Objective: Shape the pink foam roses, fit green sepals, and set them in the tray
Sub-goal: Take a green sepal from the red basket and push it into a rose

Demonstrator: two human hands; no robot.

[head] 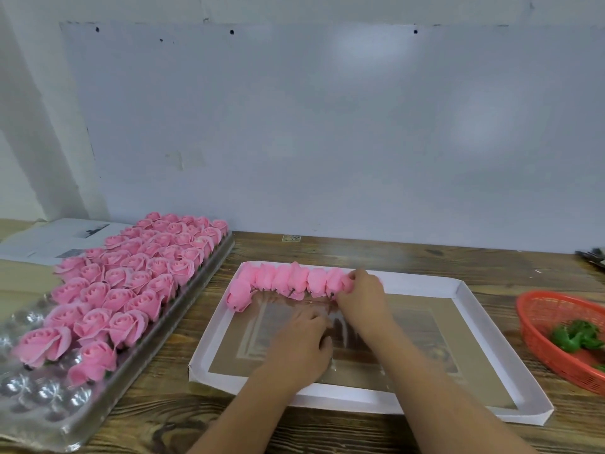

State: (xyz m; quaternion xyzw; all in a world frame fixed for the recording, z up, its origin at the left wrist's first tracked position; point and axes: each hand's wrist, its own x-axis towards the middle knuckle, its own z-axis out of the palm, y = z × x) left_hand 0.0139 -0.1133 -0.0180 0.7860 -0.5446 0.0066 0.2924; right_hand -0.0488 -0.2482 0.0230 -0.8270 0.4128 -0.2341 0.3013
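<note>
Right hand at the end of the row of unshaped pink buds, which lie along the far wall of the white tray. Its fingers curl over the last bud in the row; the thumb side is hidden, so I cannot tell whether this is a true grip or only a touch. Left hand lies palm-down on the clear film over the tray floor, just short of the buds, fingers loosely spread and holding nothing.

Finished roses fill the clear plastic tray, well left of both hands. Green sepals sit in the red basket, far right of the fingers.

Handling, as judged: foam is very light, soft, easily creased. Best taken low, near the dark stub at the base, with a gentle pinch, leaving the petals unsqueezed.
</note>
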